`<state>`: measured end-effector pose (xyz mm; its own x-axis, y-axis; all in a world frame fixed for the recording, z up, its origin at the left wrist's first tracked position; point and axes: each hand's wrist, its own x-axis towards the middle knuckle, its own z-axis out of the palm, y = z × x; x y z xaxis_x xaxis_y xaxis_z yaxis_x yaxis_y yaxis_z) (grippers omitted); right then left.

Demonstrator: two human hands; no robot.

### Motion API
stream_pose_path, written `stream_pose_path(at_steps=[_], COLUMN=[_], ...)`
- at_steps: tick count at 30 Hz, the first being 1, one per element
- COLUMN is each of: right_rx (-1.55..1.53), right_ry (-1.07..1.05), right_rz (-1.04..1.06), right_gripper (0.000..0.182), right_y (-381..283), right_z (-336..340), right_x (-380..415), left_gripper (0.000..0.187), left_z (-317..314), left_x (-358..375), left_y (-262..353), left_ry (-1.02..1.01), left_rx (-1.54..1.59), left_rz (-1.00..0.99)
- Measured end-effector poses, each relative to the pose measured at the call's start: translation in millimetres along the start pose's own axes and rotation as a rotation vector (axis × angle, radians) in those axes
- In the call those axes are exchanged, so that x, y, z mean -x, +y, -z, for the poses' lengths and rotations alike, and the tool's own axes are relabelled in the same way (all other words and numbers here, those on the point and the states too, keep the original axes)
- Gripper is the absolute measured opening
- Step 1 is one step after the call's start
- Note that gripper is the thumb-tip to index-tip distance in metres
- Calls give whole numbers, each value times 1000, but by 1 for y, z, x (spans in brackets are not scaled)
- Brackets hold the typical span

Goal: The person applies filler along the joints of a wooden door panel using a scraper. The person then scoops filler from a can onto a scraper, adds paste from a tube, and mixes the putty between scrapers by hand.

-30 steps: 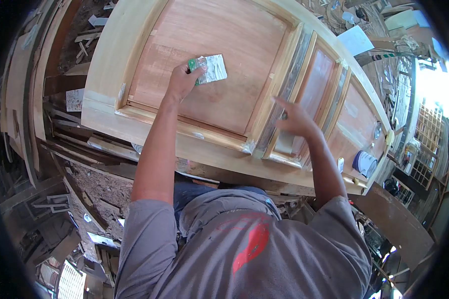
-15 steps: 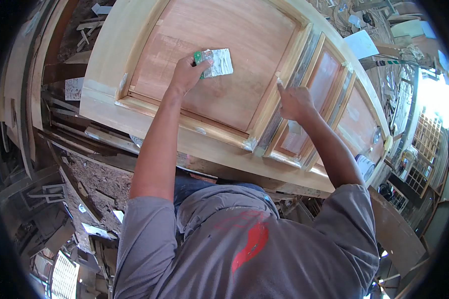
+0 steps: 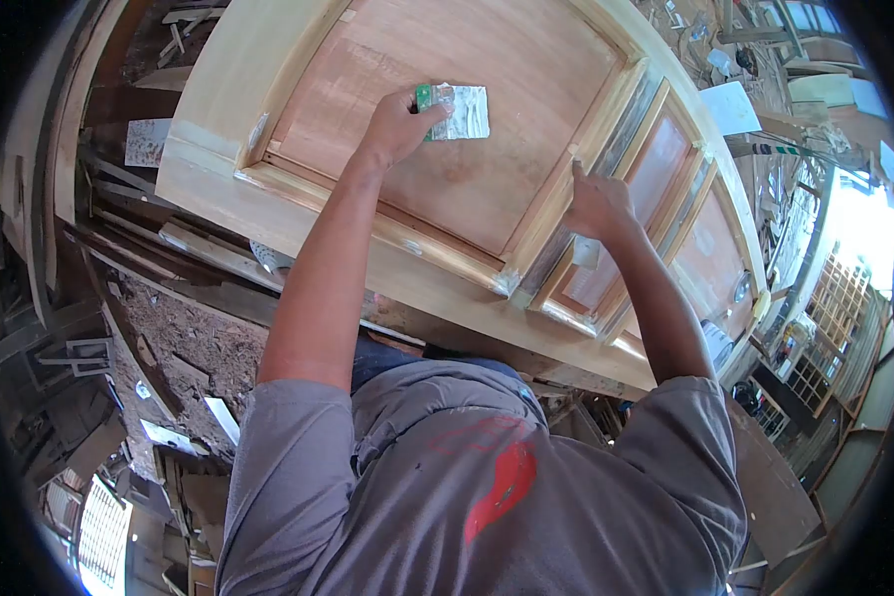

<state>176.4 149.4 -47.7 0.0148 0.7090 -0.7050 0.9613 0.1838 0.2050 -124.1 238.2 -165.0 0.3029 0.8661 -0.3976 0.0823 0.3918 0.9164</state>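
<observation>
Daylight throughout, moderate at centre. Strongest light: bright opening just above 3 o'clock, burnt out to white, bluish haze around it, detail lost. Second bright patch: barred window near 8 o'clock, also overexposed. Door lit softly and fairly evenly; strong gleam on lower moulding between 3 and 4. Scraper near 12 shows very pale. Brown timber toward 10 sits in shade. Shirt at 6: muted grey, folds gently shadowed. Fisheye distortion: door's outer edge bows from 12 round to 3. Corners black; outer ring soft, small clutter unreadable. Centre reasonably sharp.
</observation>
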Motion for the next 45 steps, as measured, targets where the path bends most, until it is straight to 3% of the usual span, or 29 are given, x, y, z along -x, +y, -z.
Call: stream_pose_path(at_steps=[4,7,10,13,16,19,22,25,28,31,37,43,45], right_rx=[38,33,-9,-69,-169,-145,-98,-92,-82,-164,-230,-187,-468], right_ry=[-22,-55,-123,-119,-21,234,74,-101,-119,-149,17,-243,88], right_rz=[15,-7,54,99,5,-80,-79,-51,35,74,-126,106,261], right_gripper=[89,53,37,33,38,40,42,72,43,39,38,40,44], right_y=[-16,-38,-47,-50,-39,-10,-5,-19,-32,-38,-25,-54,-42], right_z=[-9,-9,-8,-3,17,2,-1,-5,1,-2,3,-1,-39], right_x=[3,19,28,35,29,-2,-10,-2,15,24,9,43,50], left_gripper=[40,40,39,39,39,39,37,35,37,36,35,32,33], left_z=[0,-1,1,0,0,-1,-1,-1,0,-2,-2,-3,-6], left_x=[-1,-1,-1,-2,0,1,2,1,0,4,1,0,5], left_y=[-2,-2,-3,-3,-2,-1,4,0,2,8,0,-4,-2], left_ry=[-11,-3,1,-2,3,3,11,5,4,4,9,29,49], left_rx=[34,21,1,13,14,1,-5,-4,14,26,25,79,92], left_rz=[2,-5,3,-12,-7,-5,-26,-12,8,16,10,-15,-47])
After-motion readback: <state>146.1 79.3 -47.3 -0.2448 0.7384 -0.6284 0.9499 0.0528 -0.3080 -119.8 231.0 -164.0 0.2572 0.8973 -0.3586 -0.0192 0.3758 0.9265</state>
